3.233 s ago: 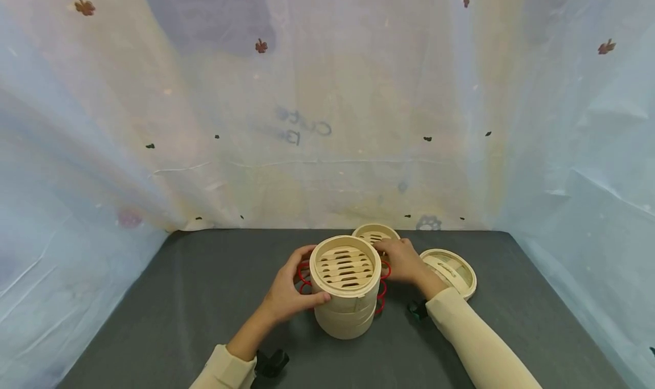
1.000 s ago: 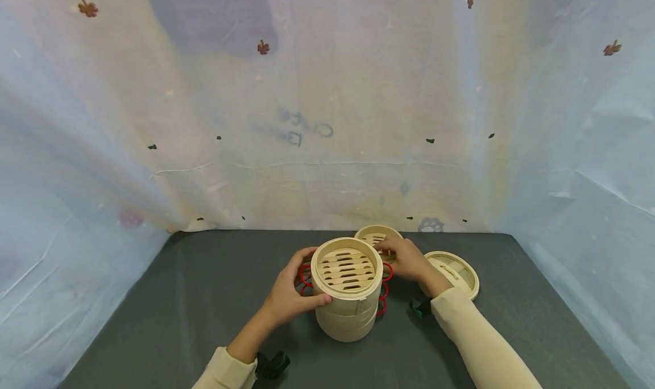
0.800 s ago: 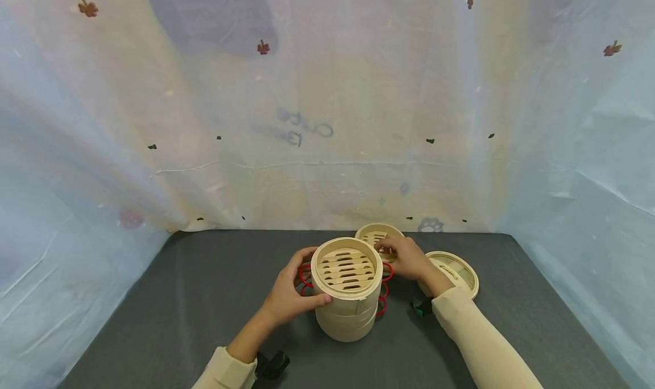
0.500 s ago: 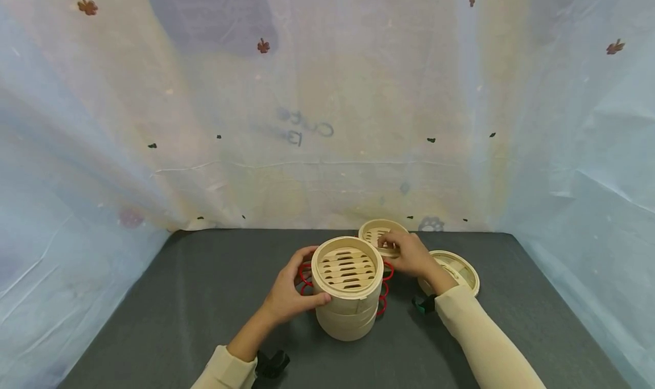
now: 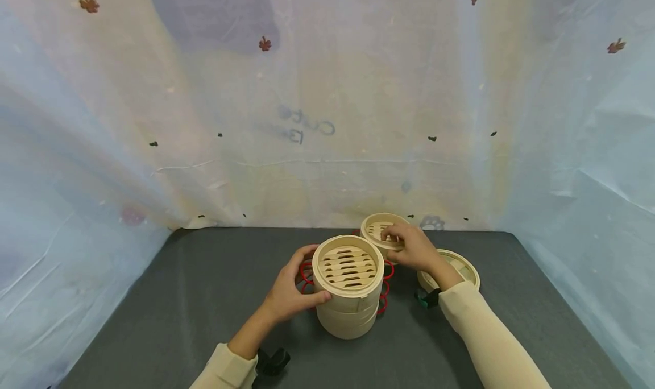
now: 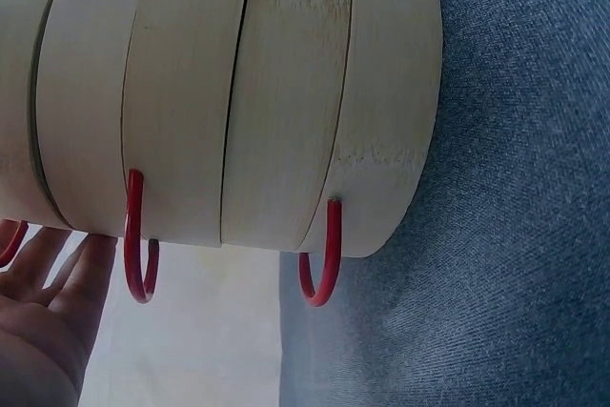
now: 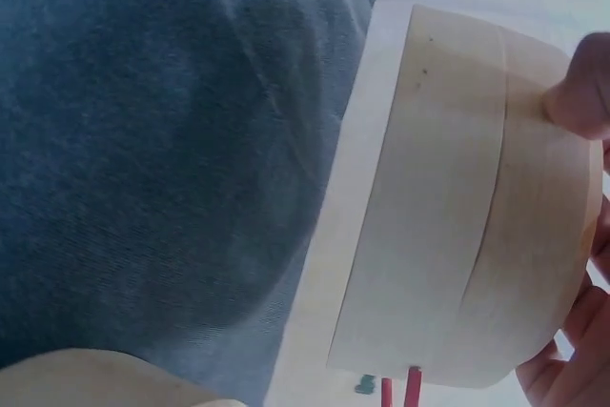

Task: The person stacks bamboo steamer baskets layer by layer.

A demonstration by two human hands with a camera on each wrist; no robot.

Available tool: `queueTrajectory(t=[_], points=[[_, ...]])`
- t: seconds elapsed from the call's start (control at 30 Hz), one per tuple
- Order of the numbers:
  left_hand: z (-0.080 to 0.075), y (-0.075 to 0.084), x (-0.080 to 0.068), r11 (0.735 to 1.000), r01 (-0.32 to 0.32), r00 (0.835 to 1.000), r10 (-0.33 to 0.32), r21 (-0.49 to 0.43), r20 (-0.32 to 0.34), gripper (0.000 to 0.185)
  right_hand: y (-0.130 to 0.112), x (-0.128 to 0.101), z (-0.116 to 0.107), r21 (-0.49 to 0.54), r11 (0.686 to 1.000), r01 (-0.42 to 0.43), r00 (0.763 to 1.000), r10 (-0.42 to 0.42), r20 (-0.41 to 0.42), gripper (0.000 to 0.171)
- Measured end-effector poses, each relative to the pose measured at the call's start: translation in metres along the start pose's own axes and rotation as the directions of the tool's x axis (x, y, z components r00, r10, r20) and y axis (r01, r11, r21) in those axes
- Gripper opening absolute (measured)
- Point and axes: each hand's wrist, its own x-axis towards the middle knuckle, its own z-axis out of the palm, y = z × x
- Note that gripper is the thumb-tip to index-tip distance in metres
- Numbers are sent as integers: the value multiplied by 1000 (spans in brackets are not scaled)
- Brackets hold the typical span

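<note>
A stack of bamboo steamer tiers [image 5: 348, 289] with a slatted top stands mid-table, red wire loops [image 5: 384, 286] sticking out around it. My left hand [image 5: 293, 289] grips the stack's left side, thumb in front and fingers behind. In the left wrist view the stack's wall [image 6: 248, 92] fills the frame, with red loops [image 6: 322, 259] below it. My right hand [image 5: 411, 248] holds a smaller steamer tier [image 5: 378, 231] by its rim, raised behind the stack. The right wrist view shows that tier's wall [image 7: 457, 226] with my thumb [image 7: 581, 92] on it.
A bamboo lid [image 5: 457, 267] lies on the dark grey table [image 5: 204, 298] to the right, partly behind my right forearm. Pale plastic sheeting [image 5: 327, 121] closes off the back and both sides. Black wrist mounts sit under both sleeves.
My right hand has lifted the small tier off the table and moved it slightly back and right. The left hand and the stack stay put.
</note>
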Motion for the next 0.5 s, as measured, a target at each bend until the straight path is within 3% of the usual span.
queueTrajectory(t=[0.5], points=[[0,4,0,1000,8,1000,-8,-4,-4,82,-10,3,-17,-22,999,29,999,-29,-12,29]])
